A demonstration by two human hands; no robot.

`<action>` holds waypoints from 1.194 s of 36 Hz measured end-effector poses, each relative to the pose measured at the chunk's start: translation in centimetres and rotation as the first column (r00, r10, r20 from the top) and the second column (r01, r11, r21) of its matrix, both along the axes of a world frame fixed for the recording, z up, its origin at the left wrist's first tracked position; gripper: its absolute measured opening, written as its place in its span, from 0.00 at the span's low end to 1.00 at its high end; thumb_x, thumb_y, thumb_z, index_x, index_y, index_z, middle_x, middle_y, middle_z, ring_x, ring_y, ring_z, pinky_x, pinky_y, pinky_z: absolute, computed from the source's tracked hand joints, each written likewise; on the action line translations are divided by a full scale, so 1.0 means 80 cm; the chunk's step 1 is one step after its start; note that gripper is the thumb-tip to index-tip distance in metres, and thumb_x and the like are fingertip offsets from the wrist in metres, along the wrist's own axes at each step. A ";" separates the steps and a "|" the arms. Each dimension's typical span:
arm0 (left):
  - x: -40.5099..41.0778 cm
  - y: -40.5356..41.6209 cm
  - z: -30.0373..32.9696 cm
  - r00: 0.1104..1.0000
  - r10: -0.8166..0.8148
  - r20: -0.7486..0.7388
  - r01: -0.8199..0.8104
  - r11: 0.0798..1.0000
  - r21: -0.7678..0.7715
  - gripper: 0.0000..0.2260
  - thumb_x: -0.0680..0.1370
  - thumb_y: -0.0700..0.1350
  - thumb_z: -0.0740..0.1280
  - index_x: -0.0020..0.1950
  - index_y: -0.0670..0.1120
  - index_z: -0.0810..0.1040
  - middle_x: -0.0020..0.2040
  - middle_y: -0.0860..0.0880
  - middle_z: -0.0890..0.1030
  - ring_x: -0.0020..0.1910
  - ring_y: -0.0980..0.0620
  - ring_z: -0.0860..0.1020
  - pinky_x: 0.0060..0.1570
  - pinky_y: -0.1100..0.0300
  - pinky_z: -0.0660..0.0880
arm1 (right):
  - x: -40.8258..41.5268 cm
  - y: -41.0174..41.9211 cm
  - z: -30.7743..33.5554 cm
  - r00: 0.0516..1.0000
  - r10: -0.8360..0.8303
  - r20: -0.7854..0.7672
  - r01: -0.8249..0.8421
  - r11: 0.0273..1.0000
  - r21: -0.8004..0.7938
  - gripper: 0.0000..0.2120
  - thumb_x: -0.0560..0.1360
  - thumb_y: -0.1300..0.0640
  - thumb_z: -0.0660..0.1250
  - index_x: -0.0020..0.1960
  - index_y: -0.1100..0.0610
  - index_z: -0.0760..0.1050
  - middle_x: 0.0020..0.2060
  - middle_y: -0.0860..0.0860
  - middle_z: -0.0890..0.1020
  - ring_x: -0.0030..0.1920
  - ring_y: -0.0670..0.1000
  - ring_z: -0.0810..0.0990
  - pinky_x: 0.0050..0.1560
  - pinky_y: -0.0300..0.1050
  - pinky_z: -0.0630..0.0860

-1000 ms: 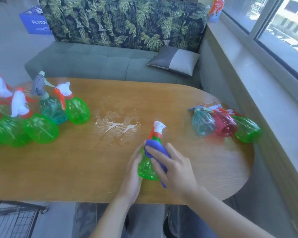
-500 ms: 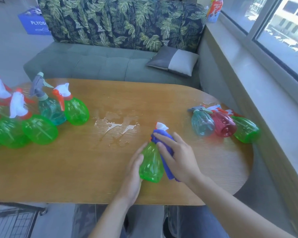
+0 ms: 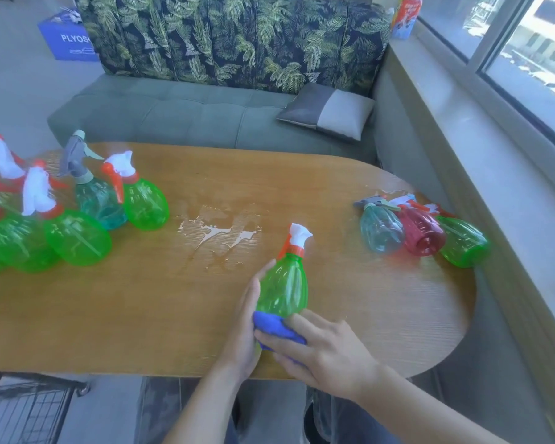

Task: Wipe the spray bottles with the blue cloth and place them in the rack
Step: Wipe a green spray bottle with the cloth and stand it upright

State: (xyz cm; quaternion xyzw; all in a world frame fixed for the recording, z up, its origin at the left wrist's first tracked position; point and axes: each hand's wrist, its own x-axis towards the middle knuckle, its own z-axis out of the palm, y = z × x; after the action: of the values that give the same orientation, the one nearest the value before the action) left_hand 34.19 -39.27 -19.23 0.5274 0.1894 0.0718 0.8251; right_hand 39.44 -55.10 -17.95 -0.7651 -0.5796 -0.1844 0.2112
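Cloth work has slid from the neck down to the base: the right hand (image 3: 326, 354) presses the blue cloth (image 3: 274, 326) under the green spray bottle (image 3: 284, 286), gripped by the left hand (image 3: 242, 331) over the table (image 3: 141, 315). Wiping looks nearly finished.

Both forearms are bare right up to the bottom edge of the view, with no sleeve showing on either. The left hand (image 3: 242, 334) and right hand (image 3: 329, 354) wear no gloves, rings or watch, and the nails are short and plain. Below the arms, at six o'clock, the lap is covered by grey-blue trousers (image 3: 269, 411), faded like denim, with a darker gap between the two legs.
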 end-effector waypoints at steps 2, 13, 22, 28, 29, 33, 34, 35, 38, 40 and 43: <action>-0.002 -0.001 0.003 1.000 -0.004 0.018 0.004 1.000 0.000 0.28 0.80 0.69 0.63 0.77 0.59 0.77 0.76 0.43 0.79 0.74 0.37 0.77 0.73 0.40 0.74 | 0.001 -0.003 0.002 1.000 0.021 -0.004 -0.021 1.000 0.016 0.14 0.83 0.48 0.66 0.67 0.45 0.82 0.46 0.46 0.70 0.40 0.48 0.74 0.36 0.36 0.62; -0.003 -0.004 -0.006 0.995 0.008 0.096 -0.012 0.999 0.039 0.35 0.69 0.56 0.83 0.75 0.59 0.78 0.73 0.47 0.81 0.73 0.42 0.79 0.68 0.45 0.76 | 0.007 -0.005 -0.002 0.558 -0.209 -0.803 0.590 0.781 0.207 0.10 0.84 0.53 0.65 0.63 0.44 0.80 0.48 0.43 0.79 0.49 0.49 0.81 0.51 0.40 0.75; -0.001 -0.010 -0.007 0.992 0.055 0.111 -0.062 0.997 0.056 0.32 0.74 0.55 0.74 0.79 0.53 0.74 0.74 0.49 0.80 0.75 0.47 0.78 0.75 0.43 0.71 | -0.004 0.004 -0.003 0.449 -0.145 -0.882 0.616 0.765 0.188 0.12 0.83 0.60 0.66 0.62 0.46 0.78 0.58 0.38 0.82 0.63 0.44 0.79 0.61 0.32 0.71; 0.000 -0.009 -0.016 0.992 0.045 0.122 -0.056 0.995 0.085 0.27 0.79 0.52 0.71 0.80 0.57 0.74 0.77 0.51 0.78 0.77 0.47 0.75 0.79 0.36 0.67 | -0.005 0.003 -0.004 0.469 -0.140 -0.872 0.611 0.764 0.206 0.13 0.83 0.61 0.66 0.63 0.44 0.77 0.57 0.39 0.82 0.62 0.44 0.80 0.60 0.32 0.71; 0.001 -0.008 -0.017 0.992 0.037 0.119 -0.047 0.995 0.086 0.26 0.80 0.50 0.69 0.79 0.59 0.74 0.78 0.50 0.77 0.78 0.46 0.74 0.79 0.35 0.66 | -0.006 0.002 -0.004 0.476 -0.141 -0.868 0.606 0.768 0.207 0.14 0.83 0.61 0.66 0.62 0.44 0.77 0.57 0.39 0.81 0.62 0.44 0.80 0.60 0.33 0.72; 0.003 -0.005 -0.026 0.996 -0.008 0.094 -0.003 0.992 0.124 0.24 0.83 0.49 0.59 0.79 0.61 0.74 0.80 0.50 0.74 0.82 0.45 0.69 0.81 0.33 0.61 | -0.009 0.000 -0.010 0.521 -0.158 -0.839 0.576 0.790 0.209 0.12 0.83 0.58 0.66 0.63 0.43 0.76 0.55 0.41 0.81 0.58 0.47 0.81 0.58 0.36 0.74; 0.003 -0.005 -0.027 0.996 -0.009 0.091 -0.004 0.990 0.138 0.23 0.84 0.49 0.57 0.79 0.60 0.74 0.81 0.51 0.74 0.82 0.46 0.68 0.82 0.34 0.60 | -0.011 0.000 -0.012 0.535 -0.164 -0.829 0.565 0.798 0.206 0.12 0.84 0.55 0.66 0.63 0.42 0.76 0.54 0.41 0.80 0.57 0.48 0.81 0.57 0.38 0.75; 0.002 -0.006 -0.026 0.996 -0.009 0.094 -0.006 0.988 0.151 0.23 0.85 0.49 0.57 0.80 0.60 0.74 0.81 0.53 0.74 0.82 0.49 0.68 0.82 0.36 0.59 | -0.013 0.000 -0.014 0.551 -0.171 -0.817 0.554 0.807 0.204 0.12 0.84 0.54 0.65 0.64 0.41 0.75 0.53 0.41 0.80 0.55 0.48 0.81 0.55 0.38 0.75; 0.002 -0.010 -0.021 0.994 0.012 0.105 -0.030 0.983 0.180 0.21 0.86 0.53 0.58 0.80 0.58 0.74 0.79 0.59 0.74 0.81 0.57 0.68 0.83 0.41 0.60 | -0.015 -0.003 -0.017 0.594 -0.182 -0.783 0.515 0.834 0.197 0.12 0.83 0.51 0.65 0.64 0.38 0.74 0.51 0.42 0.78 0.50 0.47 0.81 0.51 0.39 0.76; 0.001 -0.011 -0.019 0.994 0.024 0.111 -0.044 0.981 0.186 0.21 0.86 0.54 0.58 0.79 0.59 0.74 0.79 0.60 0.74 0.81 0.59 0.68 0.83 0.42 0.60 | -0.008 -0.003 -0.014 0.619 -0.187 -0.763 0.498 0.845 0.196 0.11 0.83 0.49 0.64 0.64 0.41 0.76 0.49 0.42 0.77 0.47 0.48 0.80 0.48 0.39 0.75; 0.000 -0.013 -0.017 0.993 0.026 0.111 -0.049 0.976 0.210 0.21 0.86 0.55 0.59 0.80 0.58 0.74 0.79 0.61 0.74 0.81 0.60 0.68 0.83 0.44 0.60 | 0.011 0.002 0.002 0.658 -0.201 -0.726 0.507 0.831 0.229 0.12 0.83 0.48 0.63 0.65 0.46 0.79 0.46 0.41 0.75 0.44 0.48 0.79 0.45 0.39 0.74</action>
State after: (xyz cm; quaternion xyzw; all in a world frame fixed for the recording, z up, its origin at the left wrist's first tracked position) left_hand 34.21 -40.29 -20.58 0.6044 0.1456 0.1356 0.7714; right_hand 40.30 -54.97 -17.78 -0.8157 -0.2450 -0.0508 0.5216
